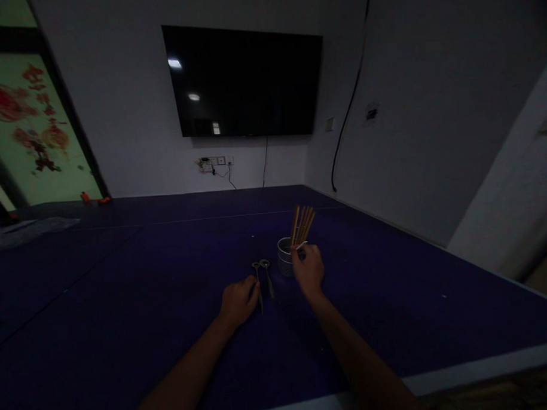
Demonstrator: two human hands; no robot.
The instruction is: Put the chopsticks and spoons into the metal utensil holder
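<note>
— Wooden chopsticks (302,225) already stand bundled in the white cup (285,256); our right hand (308,269) curls loosely at its rim, touching the cup beside the sticks.

— And just left of the cup?

— Two metal spoons (263,277) lie flat on the blue bench (123,282). Our left hand (238,300) rests half-closed against their handles; whether it grips them, we cannot tell. We judge the spoons are not yet in the cup.

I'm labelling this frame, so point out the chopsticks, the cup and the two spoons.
chopsticks (303,223), head view, on the middle of the bundle
cup (284,256), head view, on its left wall
spoons (267,277), head view, on the right spoon's handle
</note>
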